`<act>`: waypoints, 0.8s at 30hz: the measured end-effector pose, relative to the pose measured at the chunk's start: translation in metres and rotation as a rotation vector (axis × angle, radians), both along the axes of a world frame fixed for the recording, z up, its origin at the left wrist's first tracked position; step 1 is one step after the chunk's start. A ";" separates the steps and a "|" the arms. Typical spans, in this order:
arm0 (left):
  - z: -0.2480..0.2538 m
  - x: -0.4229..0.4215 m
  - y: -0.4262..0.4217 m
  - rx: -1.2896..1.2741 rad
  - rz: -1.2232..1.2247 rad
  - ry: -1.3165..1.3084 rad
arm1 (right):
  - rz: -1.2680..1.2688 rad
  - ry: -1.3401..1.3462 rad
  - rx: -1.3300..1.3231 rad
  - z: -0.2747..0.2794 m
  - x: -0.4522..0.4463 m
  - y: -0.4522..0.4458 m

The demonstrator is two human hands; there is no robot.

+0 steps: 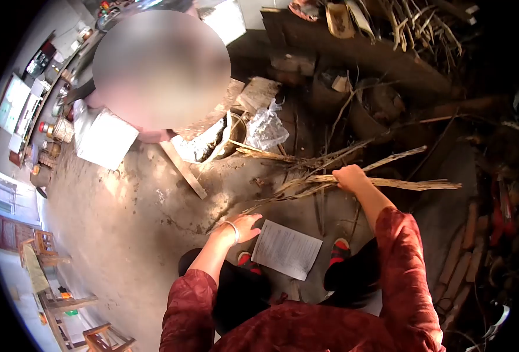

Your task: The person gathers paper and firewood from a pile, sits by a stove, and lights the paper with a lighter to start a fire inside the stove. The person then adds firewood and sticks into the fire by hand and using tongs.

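Note:
My right hand (350, 178) is wrapped round a bundle of dry split sticks (409, 183) that lies roughly level in front of me. My left hand (245, 227), with a bracelet at its wrist, is held low beside the bundle's left end, fingers apart and nothing seen in it. Just right of that hand, between my feet, a printed sheet of paper (287, 249) lies on the floor. More thin branches (341, 154) lie behind the bundle, reaching back toward the dark pots.
Ahead on the left is another person, blurred, near a metal basin (236, 134) and a clear plastic bag (267, 126). A wooden board (183, 170) leans by the basin. Firewood (470, 240) is stacked at right; wooden stools (108, 339) stand lower left.

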State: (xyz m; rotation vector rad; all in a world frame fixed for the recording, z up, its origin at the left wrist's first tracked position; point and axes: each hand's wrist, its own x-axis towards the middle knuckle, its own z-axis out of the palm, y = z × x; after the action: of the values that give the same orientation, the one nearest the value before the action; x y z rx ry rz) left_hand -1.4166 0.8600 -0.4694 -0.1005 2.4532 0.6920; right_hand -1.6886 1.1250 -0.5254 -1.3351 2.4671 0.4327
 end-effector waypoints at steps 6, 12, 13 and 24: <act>0.020 0.004 0.009 -0.016 0.036 -0.010 | 0.064 0.123 0.488 0.138 0.028 0.002; 0.041 0.005 0.035 0.141 0.199 0.420 | 0.384 0.345 -0.012 0.162 0.076 -0.004; 0.029 0.000 0.036 0.143 0.204 0.494 | 0.468 0.395 -0.184 0.172 0.091 -0.008; 0.049 0.000 0.035 -0.365 0.253 0.846 | 0.450 0.334 -0.791 0.121 0.097 -0.027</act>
State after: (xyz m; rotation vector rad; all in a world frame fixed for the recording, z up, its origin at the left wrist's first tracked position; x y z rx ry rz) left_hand -1.4164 0.8946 -0.4208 -0.3184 3.4108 0.4188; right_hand -1.5917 1.0975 -0.4047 -2.3058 2.7103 -0.3155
